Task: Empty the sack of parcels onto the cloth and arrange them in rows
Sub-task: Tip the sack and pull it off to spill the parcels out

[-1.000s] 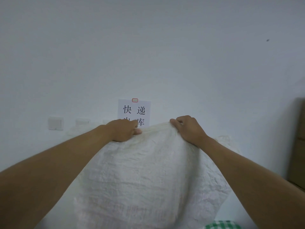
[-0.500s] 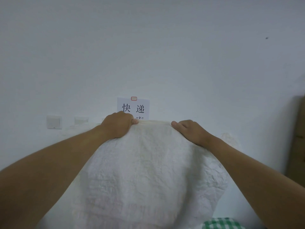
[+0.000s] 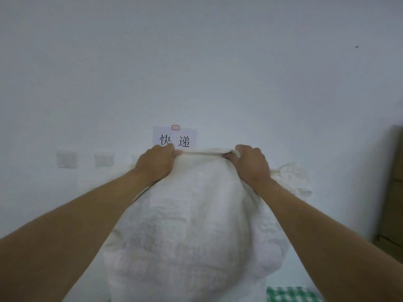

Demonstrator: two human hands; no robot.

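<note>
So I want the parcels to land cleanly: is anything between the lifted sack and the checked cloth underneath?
Nothing visible blocks it. Both the left hand and right hand have a grip on the top edge of the white sack, which hangs above the green checked cloth. The sack hides most of the cloth, so that area can't be checked.

The sack (image 3: 192,225) fills the centre, the left hand (image 3: 156,164) at its 11 o'clock edge, the right hand (image 3: 250,164) at 1. The cloth (image 3: 290,294) lies at 5; the sign (image 3: 174,136) is behind at 12.

Sack (image 3: 192,225) white; cloth (image 3: 290,294) green-white checked
</note>
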